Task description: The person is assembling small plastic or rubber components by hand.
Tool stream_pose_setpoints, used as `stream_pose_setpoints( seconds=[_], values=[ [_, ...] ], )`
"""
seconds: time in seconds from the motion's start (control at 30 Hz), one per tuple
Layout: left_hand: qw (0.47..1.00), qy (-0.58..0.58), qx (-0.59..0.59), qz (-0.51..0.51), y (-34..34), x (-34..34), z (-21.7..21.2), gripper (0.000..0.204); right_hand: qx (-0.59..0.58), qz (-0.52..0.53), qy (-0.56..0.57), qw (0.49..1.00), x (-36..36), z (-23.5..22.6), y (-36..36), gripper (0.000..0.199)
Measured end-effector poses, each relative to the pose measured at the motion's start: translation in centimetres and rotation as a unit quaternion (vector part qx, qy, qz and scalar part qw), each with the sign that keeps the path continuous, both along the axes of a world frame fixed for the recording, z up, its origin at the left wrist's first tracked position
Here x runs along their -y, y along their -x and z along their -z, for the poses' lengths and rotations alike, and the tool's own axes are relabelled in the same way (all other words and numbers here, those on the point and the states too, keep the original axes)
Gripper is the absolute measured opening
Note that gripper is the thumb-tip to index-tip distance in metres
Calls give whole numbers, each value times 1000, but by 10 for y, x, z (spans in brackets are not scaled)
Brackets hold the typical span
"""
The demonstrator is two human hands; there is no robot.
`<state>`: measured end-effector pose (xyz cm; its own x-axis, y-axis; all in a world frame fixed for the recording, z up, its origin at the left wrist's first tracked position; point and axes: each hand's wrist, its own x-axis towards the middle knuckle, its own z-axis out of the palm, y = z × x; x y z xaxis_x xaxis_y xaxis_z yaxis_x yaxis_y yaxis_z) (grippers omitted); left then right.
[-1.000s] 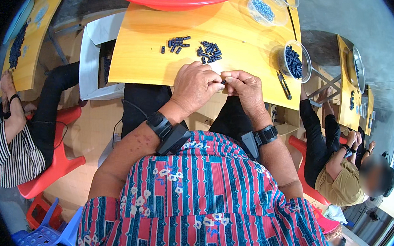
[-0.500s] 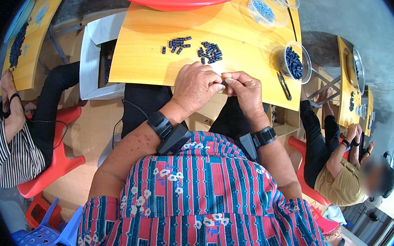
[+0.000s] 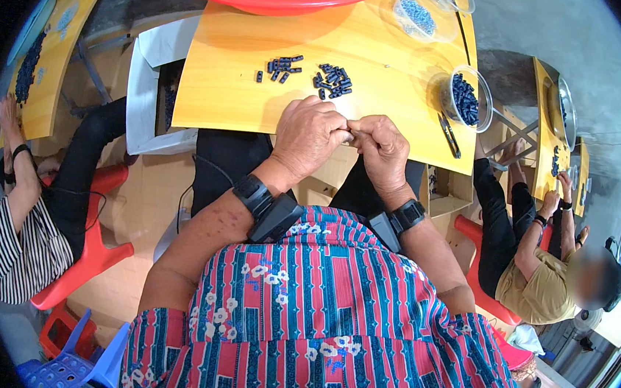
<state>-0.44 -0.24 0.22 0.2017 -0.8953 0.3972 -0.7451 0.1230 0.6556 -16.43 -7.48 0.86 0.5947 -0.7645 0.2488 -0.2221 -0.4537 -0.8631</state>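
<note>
At the near edge of the yellow table [image 3: 222, 105], my left hand [image 3: 307, 129] and my right hand [image 3: 385, 145] meet fingertip to fingertip. Both are closed in a pinch. Whatever lies between the fingers is almost wholly covered and too small to name now. Just beyond my hands lie two loose groups of small black plastic pieces, a left group [image 3: 283, 66] and a right group [image 3: 333, 81]. A single black piece [image 3: 259, 76] lies apart at the left.
A red basin [image 3: 283, 3] heaped with black pieces stands at the far edge. Clear tubs hold small silvery parts [image 3: 418, 16] and black pieces [image 3: 465, 99]. A black pen-like tool [image 3: 448, 136] lies at the right. A white box [image 3: 142, 90] adjoins the left side; people sit at both sides.
A dark bit that showed between my fingertips is now covered. My right hand has turned slightly, its fingers curled tighter. The co-worker at right has moved one hand forward.
</note>
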Motion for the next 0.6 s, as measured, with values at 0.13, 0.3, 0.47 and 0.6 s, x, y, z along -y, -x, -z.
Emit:
stream_pose_setpoints(
  seconds=[0.13,0.3,0.47,0.6],
  values=[
    [1000,11,10,2,1,1,-1,13,20,-18,83,996,3,9,2,24],
    [1000,27,0,-7,0,-1,5,11,11,-15,-17,1000,1,3,6,25],
    [999,34,6,-6,1,-1,4,11,38,12,-267,963,11,-11,8,17],
    [999,32,9,-6,0,-1,4,10,19,22,-316,948,15,-19,7,15]
  ],
)
